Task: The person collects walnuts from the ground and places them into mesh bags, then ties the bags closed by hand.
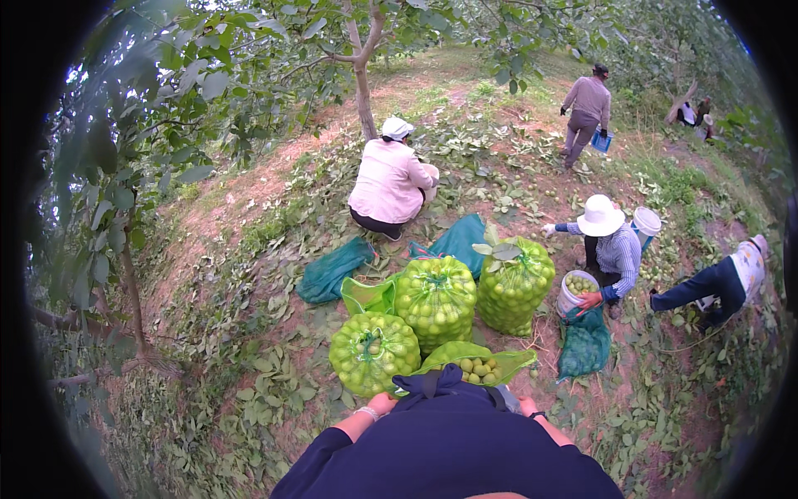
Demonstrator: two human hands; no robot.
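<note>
left hand: at open green mesh sack, fingers hidden, can't tell
right hand: mostly hidden, grip unclear
sack: green fruit

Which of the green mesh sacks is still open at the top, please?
The sack nearest the person's hands: its mouth gapes, showing loose green fruit. The other three are tied shut.

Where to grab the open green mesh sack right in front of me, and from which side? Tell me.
Take the open sack by its loose rim, hands on the left and right edges of the mouth, coming from your near side. The mouth gapes towards you with green fruit showing, and tied full sacks crowd its left and far sides, so the near rim is probably the free part.
</note>
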